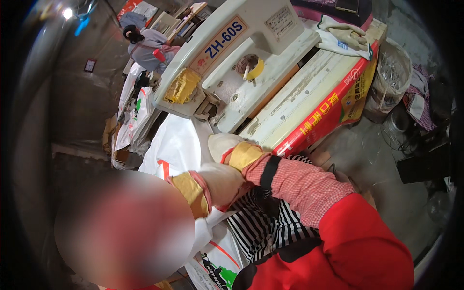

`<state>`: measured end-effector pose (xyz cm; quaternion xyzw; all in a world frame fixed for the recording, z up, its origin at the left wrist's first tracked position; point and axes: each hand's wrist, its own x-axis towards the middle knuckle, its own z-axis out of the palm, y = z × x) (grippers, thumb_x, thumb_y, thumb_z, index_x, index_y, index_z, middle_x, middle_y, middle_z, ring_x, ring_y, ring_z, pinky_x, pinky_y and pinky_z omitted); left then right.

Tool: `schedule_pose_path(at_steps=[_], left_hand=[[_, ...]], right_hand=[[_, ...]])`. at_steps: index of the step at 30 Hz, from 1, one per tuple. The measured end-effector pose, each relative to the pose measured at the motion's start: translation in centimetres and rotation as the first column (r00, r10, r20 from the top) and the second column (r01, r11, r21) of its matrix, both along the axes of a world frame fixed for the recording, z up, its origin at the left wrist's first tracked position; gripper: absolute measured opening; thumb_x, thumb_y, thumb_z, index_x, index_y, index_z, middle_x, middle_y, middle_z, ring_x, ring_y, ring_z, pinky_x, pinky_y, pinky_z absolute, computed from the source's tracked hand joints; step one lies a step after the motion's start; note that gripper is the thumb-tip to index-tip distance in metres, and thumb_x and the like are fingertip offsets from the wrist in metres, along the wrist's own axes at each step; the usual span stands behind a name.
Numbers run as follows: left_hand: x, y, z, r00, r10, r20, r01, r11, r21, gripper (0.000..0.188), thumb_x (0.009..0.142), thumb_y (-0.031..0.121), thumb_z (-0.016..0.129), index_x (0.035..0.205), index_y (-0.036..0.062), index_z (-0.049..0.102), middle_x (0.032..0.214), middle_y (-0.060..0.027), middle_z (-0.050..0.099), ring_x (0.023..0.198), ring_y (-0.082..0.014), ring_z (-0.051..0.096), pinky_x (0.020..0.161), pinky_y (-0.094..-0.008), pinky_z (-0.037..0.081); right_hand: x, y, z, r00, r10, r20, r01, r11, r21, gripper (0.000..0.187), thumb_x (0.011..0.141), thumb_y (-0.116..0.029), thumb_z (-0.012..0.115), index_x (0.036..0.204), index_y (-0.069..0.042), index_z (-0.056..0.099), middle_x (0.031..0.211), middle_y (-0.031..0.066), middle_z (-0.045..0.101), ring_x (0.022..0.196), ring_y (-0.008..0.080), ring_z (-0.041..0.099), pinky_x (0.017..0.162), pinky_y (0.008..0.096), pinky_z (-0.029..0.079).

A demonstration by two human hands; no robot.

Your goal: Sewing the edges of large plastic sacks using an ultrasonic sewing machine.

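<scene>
Both of my hands wear off-white work gloves with yellow cuffs and reddish trim. My right hand point(223, 146) is over the white woven sack point(176, 140), just in front of the sewing machine point(256, 77). Its glove looks rounded, and its fingers cannot be made out. My left hand point(220, 180) is close by, nearer to me, touching or lying against the right sleeve point(299, 186), which is red-checked with a black band. The left fingertips are hidden, and a blurred patch covers the left forearm. Whether either glove grips the sack cannot be seen.
Beside the machine runs a pale worktop point(295, 104) with a red-and-yellow printed front. White gloves point(343, 38) lie at its far end. A bag of clear scraps point(390, 72) stands at right. Another person point(147, 46) works beyond the machine, near stacked white sacks point(137, 118).
</scene>
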<state>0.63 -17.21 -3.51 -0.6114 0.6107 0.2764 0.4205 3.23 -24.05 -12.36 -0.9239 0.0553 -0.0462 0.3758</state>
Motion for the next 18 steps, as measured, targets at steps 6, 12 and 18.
schedule_pose_path(at_steps=[6,12,18], left_hand=[[9.9,-0.6,-1.5,0.9,0.341,0.27,-0.238,0.907,-0.348,0.017,0.067,0.017,0.058,0.079,0.0072,0.065,0.077,-0.0128,0.063,0.072,-0.0303,0.061,0.062,-0.0374,0.049],[15.3,4.1,-1.3,0.872,0.41,0.267,-0.266,0.855,-0.445,0.017,0.076,0.014,0.049,0.079,0.0084,0.065,0.079,-0.0132,0.063,0.075,-0.028,0.061,0.062,-0.0363,0.05],[3.2,11.8,6.0,0.97,0.101,-0.22,-0.24,0.29,-0.926,0.018,0.074,0.012,0.057,0.088,0.0009,0.059,0.095,-0.0135,0.06,0.08,-0.029,0.058,0.058,-0.0341,0.048]], right_hand=[[0.3,-0.5,-2.6,0.991,0.106,-0.081,0.072,0.093,0.993,0.031,0.082,-0.011,0.042,0.112,-0.009,0.051,0.089,0.0126,0.061,0.076,0.023,0.061,0.067,0.0376,0.05],[-0.4,1.9,-0.3,0.994,0.097,0.054,-0.109,0.745,0.658,0.053,0.076,-0.013,0.05,0.124,0.002,0.034,0.088,0.0155,0.058,0.072,0.0212,0.061,0.061,0.0299,0.049],[-1.3,0.2,1.9,0.884,0.207,0.418,-0.155,0.976,-0.154,0.014,0.072,-0.01,0.051,0.084,-0.009,0.059,0.077,0.0125,0.056,0.072,0.031,0.055,0.062,0.0378,0.045]])
